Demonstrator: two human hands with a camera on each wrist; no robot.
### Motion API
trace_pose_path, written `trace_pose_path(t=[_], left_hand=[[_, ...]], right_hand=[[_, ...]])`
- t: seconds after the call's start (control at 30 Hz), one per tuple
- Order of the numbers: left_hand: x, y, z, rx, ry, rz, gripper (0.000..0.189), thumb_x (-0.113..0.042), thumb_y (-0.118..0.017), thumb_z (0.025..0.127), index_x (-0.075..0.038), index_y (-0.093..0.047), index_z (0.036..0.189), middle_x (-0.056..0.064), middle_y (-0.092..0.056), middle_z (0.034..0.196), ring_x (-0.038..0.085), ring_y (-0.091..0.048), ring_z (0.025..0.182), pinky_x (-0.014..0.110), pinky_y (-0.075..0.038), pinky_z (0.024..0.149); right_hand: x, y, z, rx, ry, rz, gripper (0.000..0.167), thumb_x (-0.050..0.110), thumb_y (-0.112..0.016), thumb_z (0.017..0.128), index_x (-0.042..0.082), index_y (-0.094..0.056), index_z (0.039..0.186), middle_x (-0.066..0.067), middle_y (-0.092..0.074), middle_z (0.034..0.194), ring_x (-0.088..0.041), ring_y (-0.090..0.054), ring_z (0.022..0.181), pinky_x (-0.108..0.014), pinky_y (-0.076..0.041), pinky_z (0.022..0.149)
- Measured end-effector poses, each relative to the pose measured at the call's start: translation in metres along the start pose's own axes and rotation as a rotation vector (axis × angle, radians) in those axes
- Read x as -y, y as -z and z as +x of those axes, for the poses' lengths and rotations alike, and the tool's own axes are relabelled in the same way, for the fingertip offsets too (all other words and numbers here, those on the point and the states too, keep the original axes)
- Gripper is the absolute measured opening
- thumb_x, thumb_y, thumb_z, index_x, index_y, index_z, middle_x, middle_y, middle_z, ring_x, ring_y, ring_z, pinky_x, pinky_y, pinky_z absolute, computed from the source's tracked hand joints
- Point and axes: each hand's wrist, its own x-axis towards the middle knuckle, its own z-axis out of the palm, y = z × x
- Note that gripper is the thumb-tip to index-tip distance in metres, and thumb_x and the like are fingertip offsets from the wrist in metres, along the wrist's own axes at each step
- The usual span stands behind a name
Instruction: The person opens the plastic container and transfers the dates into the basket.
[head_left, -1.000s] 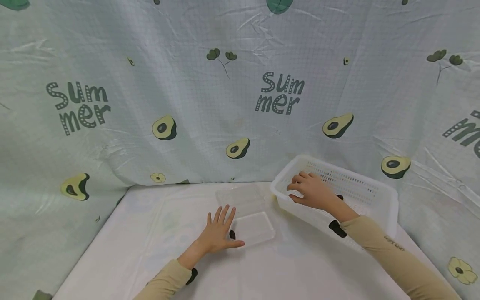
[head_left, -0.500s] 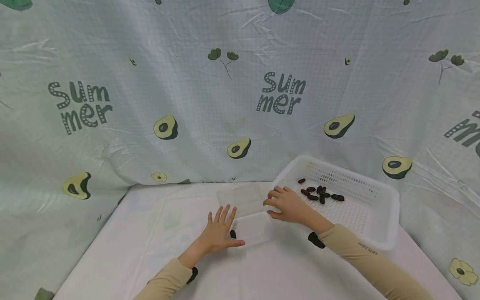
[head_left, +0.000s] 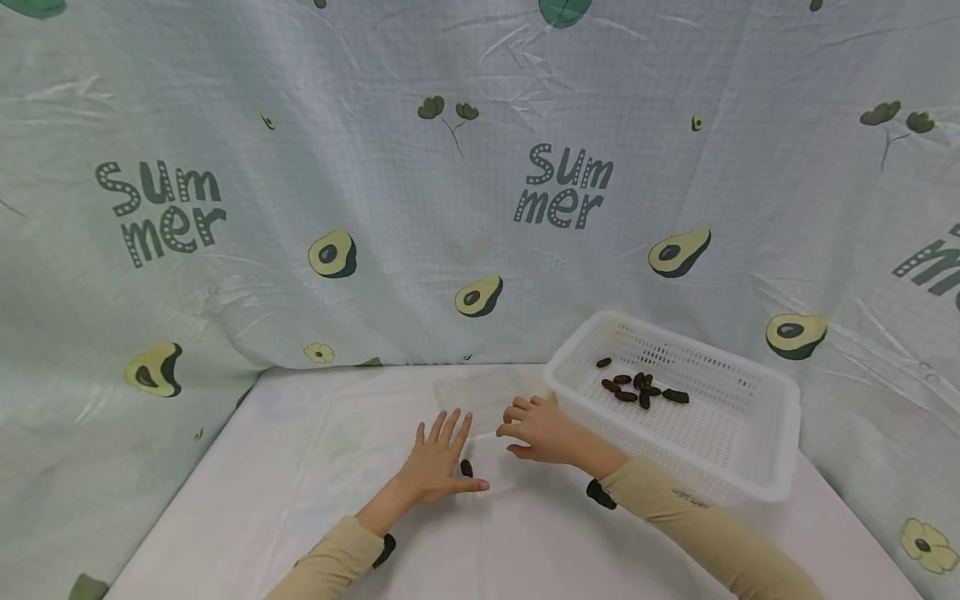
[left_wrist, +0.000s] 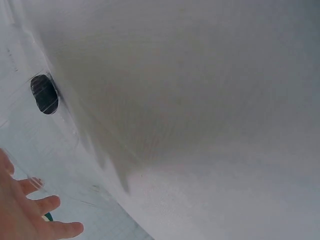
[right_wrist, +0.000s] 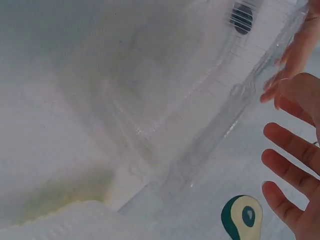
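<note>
Fingers spread wide, my left hand [head_left: 431, 468] rests at the left side of a clear plastic box [head_left: 504, 477]. A dark oval piece that looks like a date [head_left: 467, 468] lies inside the box by that hand; the left wrist view shows the date [left_wrist: 45, 94] through the clear wall. The box's lid [head_left: 467, 392] is folded back behind it. My right hand [head_left: 547, 432] hovers over the box's right part, palm down, fingers loosely bent. Nothing shows between the right fingers [right_wrist: 287, 160] in the right wrist view.
A white perforated basket [head_left: 787, 442] stands at the right, with several dark dates [head_left: 626, 396] on its floor. A white cloth covers the table [head_left: 322, 500]. Behind hangs a curtain [head_left: 405, 208] printed with avocados and lettering.
My right hand has moved left from over the basket to over the clear box, uncovering the dates in the basket. My left hand has stayed in place.
</note>
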Motion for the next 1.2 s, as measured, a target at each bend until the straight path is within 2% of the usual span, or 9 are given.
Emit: trace_pose_path(t=[0.13, 0.27, 0.43, 0.73, 0.97, 1.2], left_hand=[[0.0, 0.0, 0.0, -0.023, 0.001, 0.017, 0.11, -0.085, -0.027, 0.066, -0.009, -0.011, 0.145, 0.016, -0.019, 0.148, 0.038, -0.018, 0.135, 0.062, -0.021, 0.099], [-0.001, -0.001, -0.001, -0.035, -0.001, 0.019, 0.109, -0.084, -0.03, 0.068, -0.008, -0.012, 0.144, 0.015, -0.019, 0.148, 0.038, -0.019, 0.135, 0.062, -0.021, 0.099], [-0.001, 0.0, 0.0, -0.043, 0.01, 0.015, 0.108, -0.08, -0.038, 0.069, -0.005, -0.015, 0.144, 0.014, -0.02, 0.148, 0.039, -0.018, 0.134, 0.063, -0.021, 0.098], [-0.002, 0.0, 0.001, -0.026, 0.018, 0.007, 0.108, -0.079, -0.038, 0.07, -0.005, -0.013, 0.144, 0.014, -0.017, 0.149, 0.039, -0.017, 0.135, 0.065, -0.02, 0.097], [-0.002, -0.003, 0.0, -0.025, 0.026, 0.014, 0.107, -0.078, -0.041, 0.071, -0.005, -0.012, 0.144, 0.013, -0.017, 0.149, 0.038, -0.017, 0.135, 0.064, -0.021, 0.097], [-0.002, -0.003, 0.0, -0.024, 0.024, -0.002, 0.104, -0.074, -0.043, 0.072, -0.006, -0.011, 0.144, 0.013, -0.016, 0.15, 0.039, -0.017, 0.135, 0.065, -0.019, 0.097]], right_hand=[[0.008, -0.009, 0.004, 0.076, 0.038, -0.01, 0.023, 0.039, -0.064, 0.079, 0.03, -0.063, 0.1, 0.01, -0.058, 0.094, -0.007, -0.051, 0.085, -0.023, -0.044, 0.069], [0.015, -0.021, 0.009, 0.111, 0.072, 0.002, 0.026, 0.041, -0.064, 0.079, 0.031, -0.063, 0.103, 0.01, -0.058, 0.095, -0.007, -0.05, 0.085, -0.021, -0.042, 0.068], [0.019, -0.03, 0.016, 0.111, 0.092, 0.019, 0.031, 0.044, -0.063, 0.077, 0.032, -0.062, 0.106, 0.011, -0.057, 0.095, -0.006, -0.048, 0.084, -0.02, -0.039, 0.066], [0.022, -0.039, 0.027, 0.138, 0.112, -0.003, 0.039, 0.051, -0.06, 0.076, 0.034, -0.06, 0.111, 0.012, -0.058, 0.096, -0.005, -0.048, 0.084, -0.02, -0.039, 0.065], [0.026, -0.043, 0.033, 0.108, 0.138, -0.015, 0.038, 0.052, -0.06, 0.074, 0.035, -0.061, 0.107, 0.013, -0.059, 0.094, -0.005, -0.049, 0.082, -0.019, -0.037, 0.063], [0.028, -0.051, 0.038, 0.134, 0.149, -0.015, 0.038, 0.054, -0.056, 0.076, 0.036, -0.061, 0.109, 0.014, -0.058, 0.089, -0.003, -0.046, 0.079, -0.017, -0.032, 0.06]])
